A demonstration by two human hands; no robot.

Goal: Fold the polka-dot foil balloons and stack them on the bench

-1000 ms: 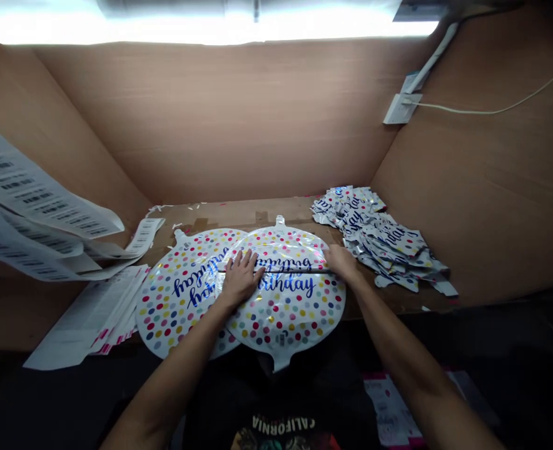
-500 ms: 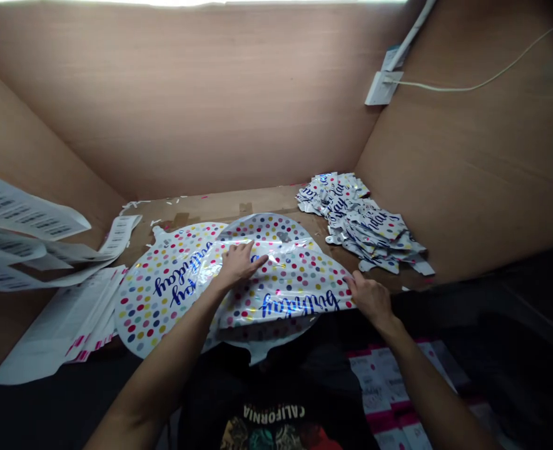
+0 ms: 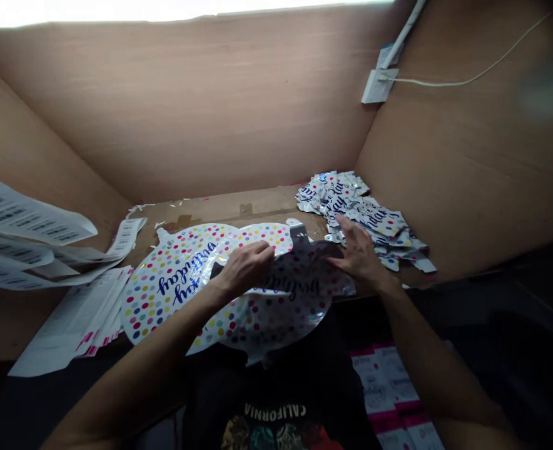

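Two foil balloons (image 3: 168,287) are overlapped on the bench (image 3: 220,209); the upper balloon (image 3: 295,297) is gripped by a curled left hand (image 3: 243,270) and touched by a spread right hand (image 3: 358,253).

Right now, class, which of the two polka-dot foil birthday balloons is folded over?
The balloon on the right: its upper part is bent over between the left hand and right hand. The balloon on the left lies flat, with no fold.

Left hand (image 3: 246,270) grips polka-dot foil balloon (image 3: 281,315); right hand (image 3: 360,255) open at its edge; flat foil balloons (image 3: 361,215) at 1 o'clock, barcode sheets (image 3: 27,228) at 9 o'clock.
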